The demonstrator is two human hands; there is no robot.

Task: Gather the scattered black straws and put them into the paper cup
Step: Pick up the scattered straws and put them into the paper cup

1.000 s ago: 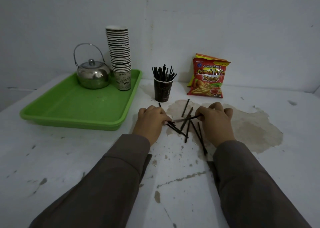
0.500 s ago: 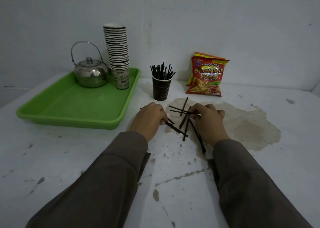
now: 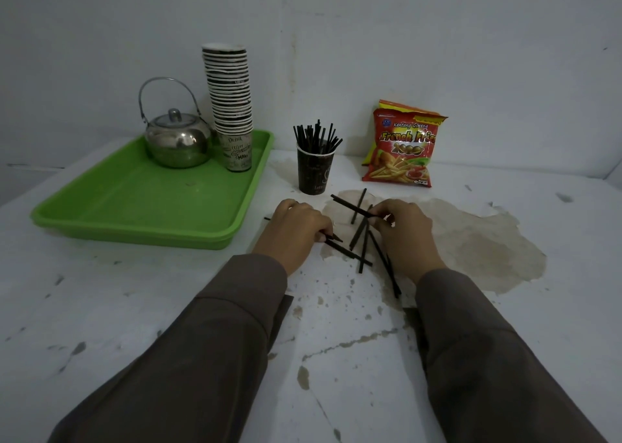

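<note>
- A scatter of thin black plastic straws [image 3: 357, 237] is seen lying crossed over one another on the worn white bench [image 3: 134, 301], partly over a brownish patch of bare surface [image 3: 478, 240].
- One long black straw [image 3: 350, 205] is pinched between the fingers [image 3: 382, 214] of the right hand [image 3: 404, 237], with its free end raised toward the left.
- The fingers of the left hand [image 3: 294, 232] are curled closed, palm down, over the ends of a few straws on the bench; a short straw tip is seen at the hand's left edge.
- A dark printed paper cup [image 3: 314, 171] is set upright just beyond the hands, with a bunch of black straws [image 3: 316, 136] standing in it.
- A green plastic tray [image 3: 141, 203] is placed to the cup's left, carrying a shiny metal kettle [image 3: 176, 141] and a tall stack of paper cups [image 3: 232, 106].
- A red and yellow snack bag [image 3: 402, 146] is propped against the wall to the cup's right.
- Both forearms are covered by dark brown sleeves [image 3: 208, 341].
</note>
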